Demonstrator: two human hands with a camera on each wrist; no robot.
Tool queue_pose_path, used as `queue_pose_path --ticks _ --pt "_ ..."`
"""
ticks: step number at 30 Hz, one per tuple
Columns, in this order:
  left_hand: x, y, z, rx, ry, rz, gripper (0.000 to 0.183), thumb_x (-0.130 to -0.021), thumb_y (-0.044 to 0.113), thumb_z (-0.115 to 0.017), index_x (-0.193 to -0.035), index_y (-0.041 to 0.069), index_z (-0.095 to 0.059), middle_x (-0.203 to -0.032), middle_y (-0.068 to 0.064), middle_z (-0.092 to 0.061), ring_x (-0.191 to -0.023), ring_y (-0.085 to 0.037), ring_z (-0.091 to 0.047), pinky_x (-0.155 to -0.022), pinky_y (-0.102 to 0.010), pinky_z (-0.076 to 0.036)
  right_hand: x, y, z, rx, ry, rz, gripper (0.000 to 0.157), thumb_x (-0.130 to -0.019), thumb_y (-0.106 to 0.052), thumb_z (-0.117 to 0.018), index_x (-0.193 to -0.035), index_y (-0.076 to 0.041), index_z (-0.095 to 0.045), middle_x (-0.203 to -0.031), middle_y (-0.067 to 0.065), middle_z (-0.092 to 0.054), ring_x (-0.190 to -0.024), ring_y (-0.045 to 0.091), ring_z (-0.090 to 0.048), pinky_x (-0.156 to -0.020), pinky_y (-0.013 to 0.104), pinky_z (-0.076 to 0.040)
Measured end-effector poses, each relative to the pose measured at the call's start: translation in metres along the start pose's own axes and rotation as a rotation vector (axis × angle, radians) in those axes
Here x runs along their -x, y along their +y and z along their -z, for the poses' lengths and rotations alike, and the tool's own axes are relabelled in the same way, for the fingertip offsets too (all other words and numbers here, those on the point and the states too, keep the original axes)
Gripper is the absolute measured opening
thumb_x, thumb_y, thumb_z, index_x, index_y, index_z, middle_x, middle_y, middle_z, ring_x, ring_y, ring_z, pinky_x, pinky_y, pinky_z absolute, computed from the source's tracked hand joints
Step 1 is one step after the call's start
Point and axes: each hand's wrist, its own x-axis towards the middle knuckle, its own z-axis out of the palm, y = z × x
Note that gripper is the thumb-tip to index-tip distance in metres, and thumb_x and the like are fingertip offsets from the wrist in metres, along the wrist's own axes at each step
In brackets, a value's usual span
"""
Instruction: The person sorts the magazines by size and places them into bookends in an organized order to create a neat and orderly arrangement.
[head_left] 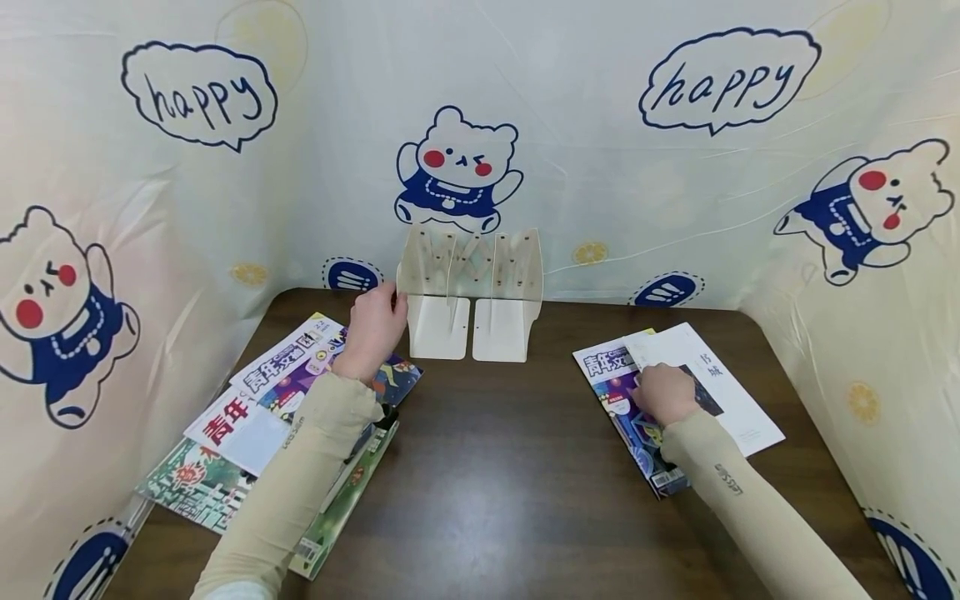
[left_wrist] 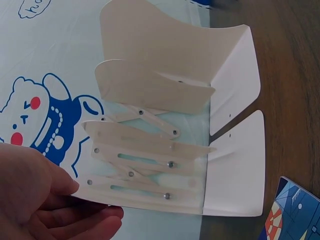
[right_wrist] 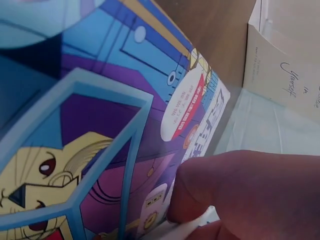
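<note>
A cream metal expandable bookend (head_left: 501, 330) with slotted crossbars stands at the back of the table. My left hand (head_left: 372, 329) pinches its left side edge, thumb on one face and fingers on the other, as the left wrist view shows. At the right, my right hand (head_left: 667, 393) grips the edge of a magazine (head_left: 611, 392) with a purple and blue illustrated cover. The thumb lies along that edge in the right wrist view. Beside and partly under this hand is a white-covered magazine (head_left: 738, 400) with a dark picture.
Several overlapping magazines (head_left: 202, 483) lie at the left of the dark wooden table (head_left: 480, 483), under my left forearm. A patterned cloth (head_left: 585, 192) with bears hangs behind and at both sides. Cream bookend panels (right_wrist: 280, 75) appear beyond the magazine in the right wrist view.
</note>
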Motion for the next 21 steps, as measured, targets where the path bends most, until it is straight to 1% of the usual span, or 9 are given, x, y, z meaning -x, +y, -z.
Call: queue_pose_path --ticks 5,7,10,13,17,21 --pt "0.0 0.001 0.0 -0.015 -0.006 0.008 0.032 -0.111 0.023 -0.049 -0.123 -0.002 -0.063 -0.095 -0.019 -0.067 -0.075 -0.032 -0.065 -0.061 -0.038 -0.052 -0.001 0.001 -0.001 -0.032 0.042 -0.033 0.034 -0.099 -0.022 -0.058 -0.081 0.005 -0.066 -0.067 0.013 -0.06 -0.059 0.028 -0.059 -0.056 0.041 -0.053" --pt "0.0 0.002 0.0 -0.021 -0.004 0.005 0.031 -0.111 0.022 -0.049 -0.121 -0.003 -0.064 -0.095 -0.019 -0.067 -0.076 -0.033 -0.065 -0.062 -0.04 -0.052 -0.002 0.001 -0.001 -0.045 0.069 -0.032 0.034 -0.1 -0.02 -0.056 -0.077 0.004 -0.064 -0.066 0.013 -0.059 -0.058 0.029 -0.059 -0.054 0.041 -0.053" --pt "0.001 0.002 0.001 -0.029 0.005 -0.003 0.03 -0.11 0.022 -0.049 -0.117 -0.003 -0.064 -0.094 -0.019 -0.067 -0.077 -0.033 -0.065 -0.062 -0.041 -0.052 -0.005 0.003 0.0 -0.066 0.078 -0.03 0.035 -0.101 -0.018 -0.055 -0.074 0.002 -0.062 -0.065 0.013 -0.059 -0.058 0.028 -0.058 -0.053 0.04 -0.051" --pt "0.001 0.002 0.002 -0.03 0.014 -0.009 0.029 -0.11 0.022 -0.049 -0.115 -0.003 -0.064 -0.092 -0.019 -0.066 -0.076 -0.033 -0.064 -0.062 -0.041 -0.051 -0.006 0.006 0.003 -0.127 0.061 -0.03 0.032 -0.102 -0.018 -0.057 -0.08 0.004 -0.063 -0.068 0.014 -0.059 -0.059 0.027 -0.059 -0.053 0.037 -0.049" --pt "0.0 0.001 0.002 -0.027 0.011 -0.015 0.028 -0.11 0.021 -0.049 -0.114 -0.002 -0.064 -0.09 -0.018 -0.065 -0.074 -0.032 -0.063 -0.061 -0.04 -0.049 -0.005 0.009 0.007 -0.186 0.013 -0.035 0.031 -0.103 -0.02 -0.058 -0.09 0.007 -0.064 -0.072 0.014 -0.06 -0.06 0.025 -0.06 -0.054 0.034 -0.049" --pt "-0.001 -0.001 0.002 -0.023 0.003 -0.022 0.029 -0.11 0.021 -0.048 -0.114 -0.003 -0.064 -0.09 -0.018 -0.065 -0.074 -0.032 -0.062 -0.062 -0.04 -0.049 -0.002 0.011 0.008 -0.205 -0.006 -0.036 0.033 -0.103 -0.022 -0.059 -0.092 0.008 -0.065 -0.073 0.014 -0.062 -0.06 0.024 -0.062 -0.056 0.035 -0.051"
